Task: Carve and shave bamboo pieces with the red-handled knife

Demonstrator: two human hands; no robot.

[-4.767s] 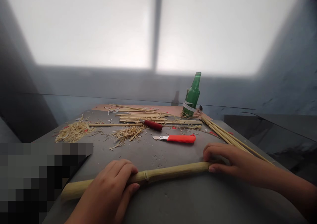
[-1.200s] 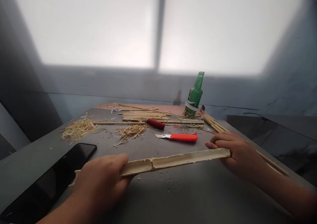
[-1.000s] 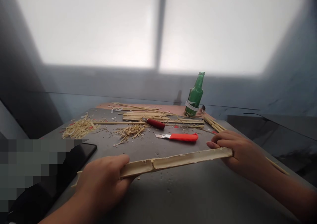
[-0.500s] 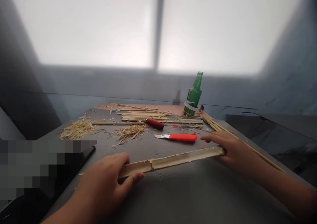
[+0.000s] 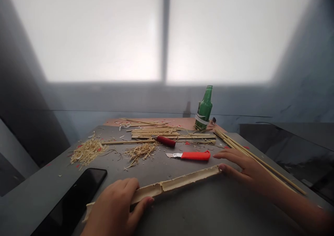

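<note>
1. One split bamboo half (image 5: 177, 183), pale hollow side up with a node ridge, is laid across the bench (image 5: 208, 208).
2. Its near end is clasped by the left hand (image 5: 117, 208).
3. Its far end is touched by the right hand (image 5: 242, 166), fingers spread, unclenched.

A gray table (image 5: 198, 211) has a black phone (image 5: 75, 203) lying flat near its left edge, and a red cutter knife (image 5: 189, 155) with its blade out lies in the middle. Behind the cutter lies a tool with a dark red handle (image 5: 167, 141), next to flat bamboo strips (image 5: 156, 133), and two heaps of straw-colored shavings (image 5: 87, 151) (image 5: 139, 151) sit to the left. A green glass bottle (image 5: 205, 108) stands upright at the back, and long thin sticks (image 5: 258, 161) run down the right side of the table.
</note>
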